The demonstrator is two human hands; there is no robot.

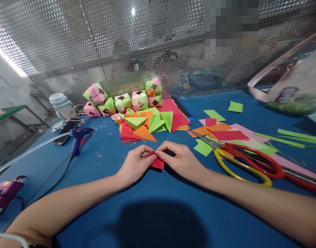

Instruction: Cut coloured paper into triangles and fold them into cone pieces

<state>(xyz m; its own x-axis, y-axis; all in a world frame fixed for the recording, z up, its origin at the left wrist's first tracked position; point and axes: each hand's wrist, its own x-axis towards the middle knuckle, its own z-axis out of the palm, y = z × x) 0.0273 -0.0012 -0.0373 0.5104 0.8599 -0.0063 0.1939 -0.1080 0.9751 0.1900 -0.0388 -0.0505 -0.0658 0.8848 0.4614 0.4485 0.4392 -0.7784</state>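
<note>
A small piece of folded red paper (158,164) is pinched between both hands over the middle of the blue table. My left hand (137,162) grips its left side between thumb and fingers. From the other side my right hand (182,160) pinches its upper edge, thumb and index finger closed. The fingertips of the two hands nearly meet and hide part of the paper. Just beyond them lies a pile of folded green, orange and red paper pieces (137,121).
Red-and-yellow-handled scissors (240,165) lie at right among coloured paper scraps (230,135). Several folded paper balls (123,102) stand along the perforated metal screen (101,51). At left are a blue glue gun (77,143), a phone (66,132), a bottle (61,105) and a purple power strip (5,196).
</note>
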